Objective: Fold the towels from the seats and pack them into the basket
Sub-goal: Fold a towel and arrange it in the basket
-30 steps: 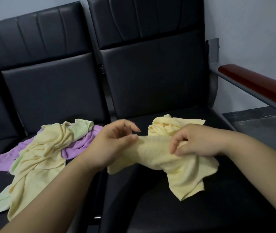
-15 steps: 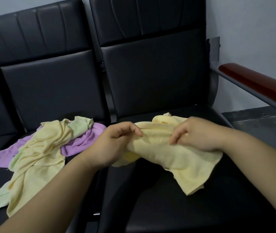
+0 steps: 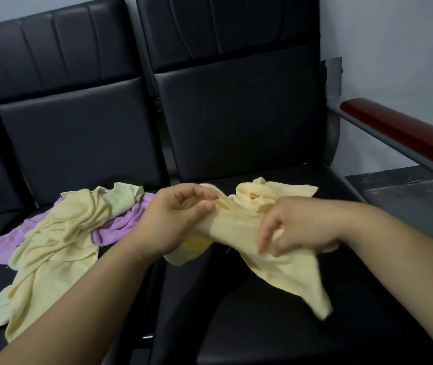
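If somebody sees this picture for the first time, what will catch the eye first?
First, the pale yellow towel bunched between the left hand and the right hand, both gripping it above the right-hand black seat. Next, the loose pile of yellow, green and purple towels on the seat to its left. The reddish armrest at far right also stands out.
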### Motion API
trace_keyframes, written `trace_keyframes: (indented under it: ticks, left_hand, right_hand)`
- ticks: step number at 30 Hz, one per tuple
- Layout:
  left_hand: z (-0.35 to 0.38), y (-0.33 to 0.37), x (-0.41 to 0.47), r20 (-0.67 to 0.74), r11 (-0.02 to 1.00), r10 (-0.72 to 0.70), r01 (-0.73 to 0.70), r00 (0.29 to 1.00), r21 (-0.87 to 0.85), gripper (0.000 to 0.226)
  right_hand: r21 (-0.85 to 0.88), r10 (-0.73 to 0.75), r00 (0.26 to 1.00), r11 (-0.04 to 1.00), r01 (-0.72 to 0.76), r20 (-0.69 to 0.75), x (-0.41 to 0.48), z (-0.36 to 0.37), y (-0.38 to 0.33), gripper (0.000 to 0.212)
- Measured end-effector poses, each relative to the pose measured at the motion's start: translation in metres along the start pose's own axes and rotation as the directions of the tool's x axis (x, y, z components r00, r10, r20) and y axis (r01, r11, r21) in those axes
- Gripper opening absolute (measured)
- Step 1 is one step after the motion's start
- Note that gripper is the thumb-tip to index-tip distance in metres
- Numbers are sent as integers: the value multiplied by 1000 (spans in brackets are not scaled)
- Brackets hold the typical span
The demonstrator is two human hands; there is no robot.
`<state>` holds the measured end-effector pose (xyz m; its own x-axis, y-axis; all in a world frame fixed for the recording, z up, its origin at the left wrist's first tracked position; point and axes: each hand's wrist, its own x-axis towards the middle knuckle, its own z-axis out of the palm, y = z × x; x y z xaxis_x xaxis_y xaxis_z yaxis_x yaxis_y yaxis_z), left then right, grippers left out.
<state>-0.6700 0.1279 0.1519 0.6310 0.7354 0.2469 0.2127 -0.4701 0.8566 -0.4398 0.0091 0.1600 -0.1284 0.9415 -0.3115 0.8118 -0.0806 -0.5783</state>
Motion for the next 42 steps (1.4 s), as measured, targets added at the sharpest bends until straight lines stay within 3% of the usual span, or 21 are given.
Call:
trace_keyframes:
  ticks: [2,4,7,9,11,13,15,17,20,24,25,27,29,32,34,35,37,39,42]
  left_hand:
    - [0,8,-2,80,1000,2,-1,997,-8,7]
    - [0,12,-4,229,1000,-11,16,973,-20,15]
    - [-3,8,-4,368,991,-58,8,928,135,18]
    - [-4,3,-2,328,982,-61,-2,943,188,12]
    - [-5,0,-1,214,991,-44,15,976,135,7]
    - [-5,-1,0,87,999,-53,53,995,2,9]
    - [-3,-1,0,5,987,-78,78,997,-138,15]
    - [1,1,0,-2,977,-64,63,998,-205,15]
    - [2,7,-1,54,993,38,-31,998,-118,7]
    - [2,7,-2,377,993,7,-50,926,103,12]
    - [4,5,-1,410,987,-21,-46,912,154,11]
    - [4,2,1,342,983,-32,-33,939,182,7]
    - [3,-1,2,192,995,-20,0,981,105,7]
    - [-1,-4,2,30,996,-36,38,999,-82,11]
    - [-1,-2,1,-15,990,-36,34,999,-135,17]
    - [0,0,1,-17,990,-18,16,1000,-141,19]
    - [1,5,-1,31,986,24,-18,999,-168,15]
    - [-2,4,-1,191,993,41,-18,981,-121,9]
    - [-8,-9,1,470,964,-50,-81,881,255,15]
  right_hand:
    - [-51,60,993,997,-65,-106,8,1,8,28]
    - [72,79,946,996,-59,-314,10,-4,12,34]
    - [416,130,854,903,109,-505,11,-8,9,40]
    - [531,114,832,814,234,-542,12,-5,0,42]
    - [559,28,851,765,319,-525,8,-3,-9,37]
    - [490,-113,916,816,306,-384,2,-5,-9,23]
    - [234,-154,978,955,183,-139,1,-2,-3,19]
    - [10,-53,998,999,53,-31,7,4,4,22]
    - [45,21,972,999,-11,-236,8,-5,7,31]
    - [449,126,847,882,143,-517,6,-15,6,37]
    - [474,128,825,861,182,-550,7,-13,3,38]
    - [479,91,799,838,261,-595,10,-7,-4,37]
    - [478,2,827,817,323,-562,6,-8,-7,29]
    - [266,-133,959,943,201,-252,0,-8,-2,18]
    - [65,-96,994,993,100,-52,1,-2,1,21]
    - [24,-66,997,998,66,-30,2,-1,1,21]
    - [-5,-25,996,1000,25,-90,4,-4,5,23]
    - [73,19,981,997,-5,-193,3,-11,9,30]
    - [273,84,917,962,28,-390,5,-12,10,36]
